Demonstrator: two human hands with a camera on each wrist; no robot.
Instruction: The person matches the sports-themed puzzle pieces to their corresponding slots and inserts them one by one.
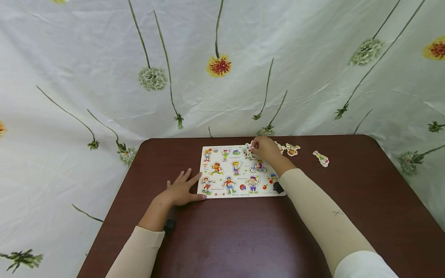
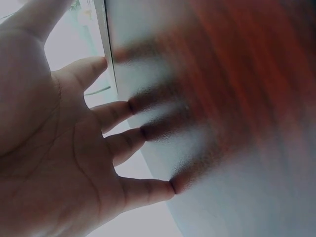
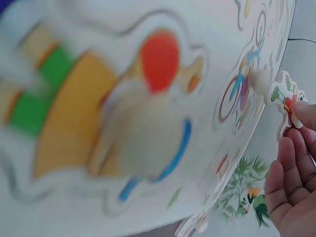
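A white puzzle board (image 1: 224, 168) printed with sports figures lies on the table. My left hand (image 1: 180, 191) rests at the board's left edge, thumb and a finger touching it; in the left wrist view its spread fingertips (image 2: 148, 190) meet the tabletop. Over the board's far right corner my right hand (image 1: 267, 151) pinches a puzzle piece (image 3: 286, 96) between thumb and fingers. The right wrist view shows this piece has a figure in red and green, held clear of the board's face. Whether it touches the board's edge is hidden.
Beyond the right hand lies a loose puzzle piece (image 1: 292, 149), with another partly behind the hand. Farther right is a separate puzzle piece (image 1: 321, 158). The dark brown table (image 1: 243, 235) backs onto a white flowered cloth (image 1: 194, 88).
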